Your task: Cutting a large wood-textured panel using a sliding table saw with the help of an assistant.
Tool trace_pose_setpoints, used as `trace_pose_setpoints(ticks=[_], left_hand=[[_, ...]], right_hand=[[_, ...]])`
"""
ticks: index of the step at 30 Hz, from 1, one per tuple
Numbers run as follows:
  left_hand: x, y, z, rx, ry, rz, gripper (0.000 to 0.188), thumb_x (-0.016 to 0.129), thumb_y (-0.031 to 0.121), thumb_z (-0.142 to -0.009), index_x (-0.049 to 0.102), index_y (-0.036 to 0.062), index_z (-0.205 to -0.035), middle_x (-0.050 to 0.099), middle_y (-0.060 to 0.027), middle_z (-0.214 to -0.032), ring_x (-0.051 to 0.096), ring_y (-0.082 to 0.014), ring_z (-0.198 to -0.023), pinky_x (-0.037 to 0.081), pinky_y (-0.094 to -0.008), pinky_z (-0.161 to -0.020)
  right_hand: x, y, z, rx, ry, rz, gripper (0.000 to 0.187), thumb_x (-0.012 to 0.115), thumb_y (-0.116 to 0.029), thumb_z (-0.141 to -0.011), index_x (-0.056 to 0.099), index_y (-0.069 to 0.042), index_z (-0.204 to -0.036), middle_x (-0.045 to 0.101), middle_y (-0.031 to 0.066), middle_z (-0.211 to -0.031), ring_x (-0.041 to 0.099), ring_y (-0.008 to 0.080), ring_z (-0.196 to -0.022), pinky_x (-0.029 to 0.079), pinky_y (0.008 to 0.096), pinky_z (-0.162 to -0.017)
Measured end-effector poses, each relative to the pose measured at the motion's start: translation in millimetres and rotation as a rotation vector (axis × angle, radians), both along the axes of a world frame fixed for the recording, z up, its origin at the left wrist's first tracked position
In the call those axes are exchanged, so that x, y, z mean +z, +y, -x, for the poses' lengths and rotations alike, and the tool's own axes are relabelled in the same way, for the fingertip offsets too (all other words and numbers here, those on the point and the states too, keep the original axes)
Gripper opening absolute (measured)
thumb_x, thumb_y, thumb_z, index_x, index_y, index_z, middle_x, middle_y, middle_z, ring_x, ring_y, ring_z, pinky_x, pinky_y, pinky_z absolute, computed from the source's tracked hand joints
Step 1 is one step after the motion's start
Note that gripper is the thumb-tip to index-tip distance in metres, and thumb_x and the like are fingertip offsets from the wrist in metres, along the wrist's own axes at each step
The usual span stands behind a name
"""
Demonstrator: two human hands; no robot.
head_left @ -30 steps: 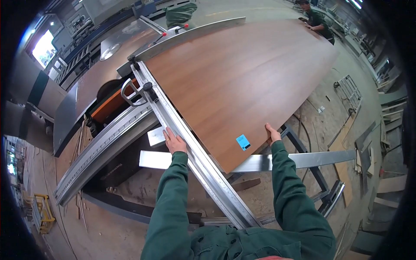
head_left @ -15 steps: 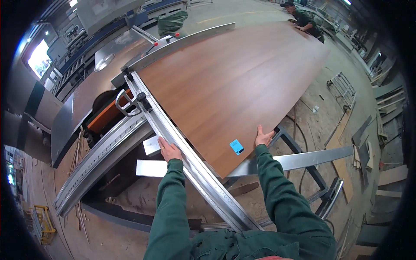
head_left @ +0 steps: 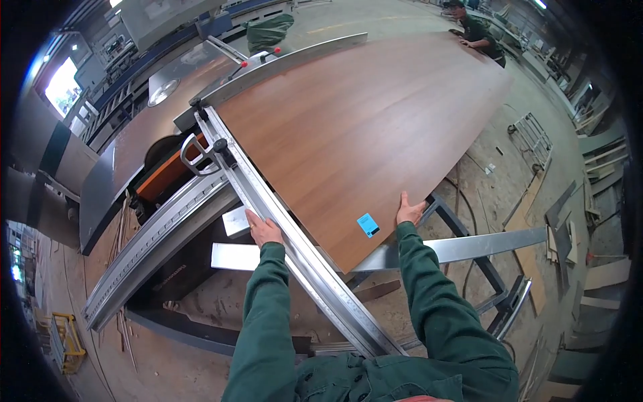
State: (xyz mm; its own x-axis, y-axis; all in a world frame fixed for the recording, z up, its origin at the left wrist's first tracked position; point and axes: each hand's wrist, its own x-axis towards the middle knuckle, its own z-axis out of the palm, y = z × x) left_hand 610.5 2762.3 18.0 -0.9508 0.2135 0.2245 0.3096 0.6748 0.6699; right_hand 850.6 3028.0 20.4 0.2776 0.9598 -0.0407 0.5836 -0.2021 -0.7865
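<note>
A large brown wood-grain panel point(head_left: 362, 127) lies flat across the sliding table of a panel saw, with a blue sticker point(head_left: 368, 225) near its close corner. Along its left edge runs a silver metal rail point(head_left: 295, 241) carrying a looped handle point(head_left: 193, 157) and a black knob. My left hand point(head_left: 266, 231) is closed on the left side of this rail. At the panel's near right edge, my right hand point(head_left: 410, 211) grips the board, thumb on top; its other fingers are partly hidden. A co-worker's hand point(head_left: 467, 43) rests on the far end of the panel.
A dark metal frame point(head_left: 462, 234) and a silver support bar point(head_left: 489, 242) stick out to the right. Beyond lie a wire cart point(head_left: 532, 141) and board offcuts point(head_left: 562, 228). A yellow frame point(head_left: 67, 342) stands at lower left.
</note>
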Motion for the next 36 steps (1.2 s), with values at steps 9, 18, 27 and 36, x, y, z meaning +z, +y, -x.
trace_pose_setpoints(ticks=[9,18,27,36], left_hand=[[-1.2,1.8,-4.3,0.014,-0.004,-0.028,0.067,0.051,0.009,-0.081,0.015,-0.0045,-0.136,0.031,-0.0259,-0.135,0.036,-0.0364,-0.122,0.03,-0.0391,-0.101],[-2.4,-17.8,5.4,0.028,0.035,-0.032,0.067,0.052,0.009,-0.078,0.019,-0.0064,-0.134,0.034,-0.0271,-0.132,0.04,-0.0385,-0.118,0.034,-0.0411,-0.096],[-11.8,-24.1,11.1,-0.007,0.05,-0.065,0.067,0.05,0.008,-0.078,0.018,-0.0067,-0.135,0.03,-0.0272,-0.134,0.037,-0.0388,-0.12,0.032,-0.0403,-0.099],[-5.9,-14.8,6.7,-0.044,0.025,-0.105,0.065,0.049,0.008,-0.08,0.016,-0.006,-0.135,0.028,-0.0268,-0.136,0.034,-0.0384,-0.122,0.03,-0.0399,-0.101]], right_hand=[[-2.2,6.3,-1.4,0.044,0.015,-0.025,0.083,0.063,-0.052,-0.072,0.032,0.0,-0.129,0.05,0.0228,-0.117,0.048,0.0363,-0.108,0.039,0.043,-0.089],[-51.0,30.0,-7.6,0.024,0.529,0.041,0.074,0.061,-0.046,-0.077,0.039,0.01,-0.121,0.051,0.0242,-0.117,0.051,0.0327,-0.105,0.041,0.0388,-0.088],[-74.9,69.8,-10.7,-0.038,0.211,0.098,0.08,0.041,-0.06,-0.083,0.049,0.015,-0.106,0.052,0.0301,-0.112,0.051,0.0406,-0.102,0.041,0.0423,-0.087],[-92.4,86.3,-30.1,0.011,0.249,0.019,0.079,0.038,-0.061,-0.083,0.053,0.014,-0.103,0.055,0.0299,-0.106,0.051,0.042,-0.1,0.04,0.0433,-0.086]])
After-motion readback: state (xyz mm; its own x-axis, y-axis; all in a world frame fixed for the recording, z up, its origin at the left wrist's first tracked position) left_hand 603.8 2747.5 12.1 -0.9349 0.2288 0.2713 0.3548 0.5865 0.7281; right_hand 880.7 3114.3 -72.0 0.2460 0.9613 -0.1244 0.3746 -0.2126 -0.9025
